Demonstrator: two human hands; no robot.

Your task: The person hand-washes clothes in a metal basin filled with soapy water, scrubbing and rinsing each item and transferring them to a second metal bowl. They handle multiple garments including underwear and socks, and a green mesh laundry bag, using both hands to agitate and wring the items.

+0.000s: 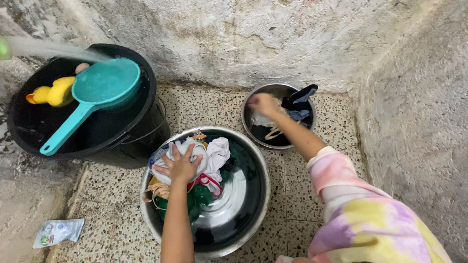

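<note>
Two basins of wet laundry on speckled floor. Left hand (182, 165) flat, fingers spread, pressing white cloth (214, 151) heaped at left side of large steel basin (253, 204). Right hand (263, 103) reaches forward-right into small steel bowl (278, 90), fingers closed on pale garment (265, 122); dark clothes beside it. Black bucket (146, 122) far left holds teal scoop (97, 92), yellow duck toy (53, 92). Flat pale sachet (57, 232), green mark, lies bottom left, well apart.

Speckled terrazzo floor (195, 104), black bucket (122, 141), large steel basin (253, 204) (laundry inside), small steel bowl (253, 104), flat sachet (57, 232)
</note>
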